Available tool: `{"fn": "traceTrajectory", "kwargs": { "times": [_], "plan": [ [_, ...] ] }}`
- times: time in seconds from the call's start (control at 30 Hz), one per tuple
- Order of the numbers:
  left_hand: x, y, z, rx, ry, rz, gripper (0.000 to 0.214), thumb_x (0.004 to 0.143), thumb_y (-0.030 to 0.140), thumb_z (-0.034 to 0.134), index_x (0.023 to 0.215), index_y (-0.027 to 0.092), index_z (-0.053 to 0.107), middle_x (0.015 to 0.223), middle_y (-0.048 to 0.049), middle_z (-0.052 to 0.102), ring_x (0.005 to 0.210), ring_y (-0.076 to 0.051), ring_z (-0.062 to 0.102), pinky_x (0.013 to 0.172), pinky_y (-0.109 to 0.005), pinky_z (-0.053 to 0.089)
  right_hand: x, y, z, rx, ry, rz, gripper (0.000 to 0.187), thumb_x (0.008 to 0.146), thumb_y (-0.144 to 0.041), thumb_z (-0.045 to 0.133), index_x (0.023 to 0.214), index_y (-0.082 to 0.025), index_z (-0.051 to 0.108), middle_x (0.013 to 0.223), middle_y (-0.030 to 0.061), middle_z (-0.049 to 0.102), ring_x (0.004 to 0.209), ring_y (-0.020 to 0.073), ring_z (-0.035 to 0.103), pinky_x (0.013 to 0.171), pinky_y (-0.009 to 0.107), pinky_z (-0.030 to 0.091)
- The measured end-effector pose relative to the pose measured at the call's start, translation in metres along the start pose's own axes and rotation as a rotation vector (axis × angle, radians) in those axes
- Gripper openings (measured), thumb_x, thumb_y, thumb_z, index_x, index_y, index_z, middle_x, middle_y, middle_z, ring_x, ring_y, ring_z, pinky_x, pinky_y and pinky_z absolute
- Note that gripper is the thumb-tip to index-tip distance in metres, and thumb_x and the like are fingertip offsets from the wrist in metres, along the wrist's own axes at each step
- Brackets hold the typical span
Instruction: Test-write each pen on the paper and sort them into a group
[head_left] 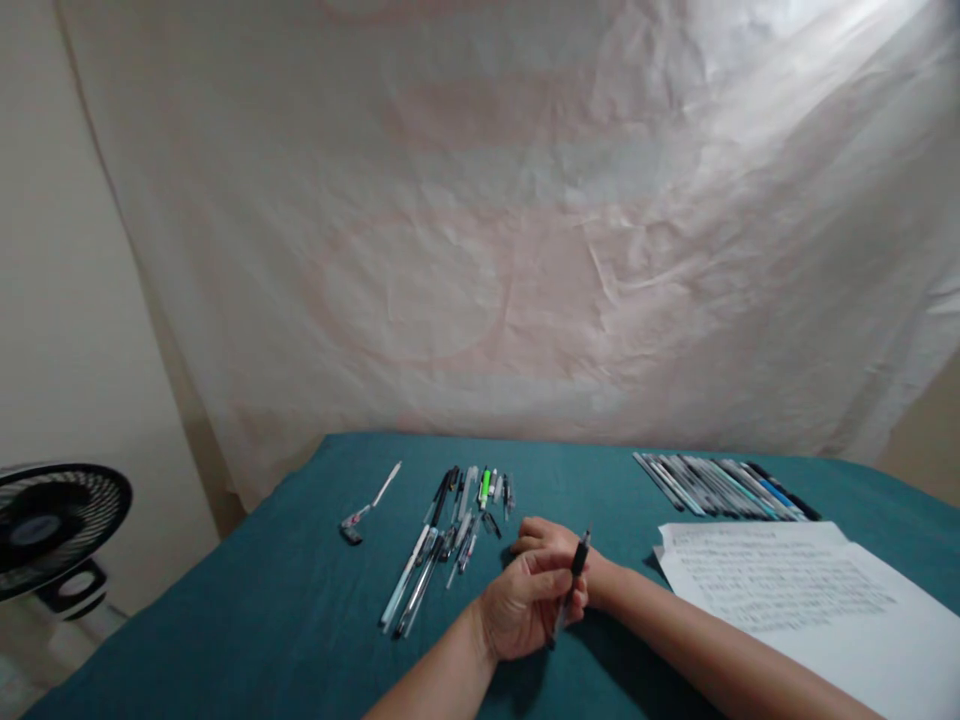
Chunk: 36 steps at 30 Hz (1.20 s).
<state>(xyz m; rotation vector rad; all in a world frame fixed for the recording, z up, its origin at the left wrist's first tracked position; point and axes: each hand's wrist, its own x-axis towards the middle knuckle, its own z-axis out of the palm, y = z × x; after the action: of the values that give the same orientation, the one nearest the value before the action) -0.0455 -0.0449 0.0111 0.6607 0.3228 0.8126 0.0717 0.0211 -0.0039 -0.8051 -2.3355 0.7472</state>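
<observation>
While a pen (580,557) is pinched near centre by the left hand (521,605), the right hand (541,535) is curled beyond (its grip cannot be told); a row of pens (724,487) is apparently finished far right, loose pens (448,545) being left unaligned at left

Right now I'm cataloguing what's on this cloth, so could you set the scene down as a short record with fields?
Left hand: holds a pen with its tip upward
Right hand: just beyond the left; whether it holds anything cannot be told
Loose pens: cluster left of the right hand, a bright green one among them
Pen row: side by side, far right
Paper: near right, bearing lines of writing
Cloth: blue-green
Fan: left edge of view
</observation>
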Motion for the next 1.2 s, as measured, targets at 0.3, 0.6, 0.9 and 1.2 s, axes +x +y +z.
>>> {"fn": "traceTrajectory", "kwargs": {
  "times": [0.3,0.6,0.9,1.2],
  "plan": [
    [0.014,-0.001,0.002,0.062,0.272,0.091,0.025,0.065,0.014,0.072,0.089,0.010,0.065,0.075,-0.0041,0.063,0.062,-0.007,0.058,0.063,-0.016,0.046,-0.063,0.005,-0.038,-0.385,0.006,-0.012,0.014,0.083,-0.019,0.042,0.085,-0.019,0.056,0.090,0.0051,0.057,0.082,0.0171,0.052,0.072,0.026,0.041],
    [0.038,-0.013,0.007,0.430,0.496,0.191,0.039,0.059,0.028,0.075,0.091,0.009,0.064,0.075,-0.0067,0.064,0.063,-0.010,0.058,0.063,-0.021,0.045,-0.092,0.012,-0.091,-0.215,0.296,0.199,0.013,0.083,-0.030,0.047,0.082,-0.020,0.054,0.072,0.0020,0.058,0.065,0.0142,0.054,0.061,0.026,0.042],
    [0.075,-0.033,0.028,0.778,0.403,0.295,0.029,0.067,0.028,0.067,0.092,0.012,0.066,0.079,-0.0074,0.065,0.070,-0.016,0.057,0.068,-0.026,0.042,-0.113,0.018,-0.135,0.130,0.428,0.289,0.027,0.079,-0.040,0.051,0.088,-0.016,0.057,0.070,0.0009,0.057,0.062,0.0122,0.052,0.056,0.023,0.042],
    [0.064,-0.028,0.029,1.190,0.330,0.541,0.021,0.079,0.023,0.052,0.094,0.020,0.067,0.090,-0.0068,0.061,0.084,-0.019,0.054,0.073,-0.027,0.039,-0.117,0.013,-0.138,0.160,0.310,0.288,0.027,0.079,-0.041,0.051,0.088,-0.016,0.057,0.074,0.0016,0.055,0.066,0.0119,0.051,0.060,0.023,0.043]
  ]
}}
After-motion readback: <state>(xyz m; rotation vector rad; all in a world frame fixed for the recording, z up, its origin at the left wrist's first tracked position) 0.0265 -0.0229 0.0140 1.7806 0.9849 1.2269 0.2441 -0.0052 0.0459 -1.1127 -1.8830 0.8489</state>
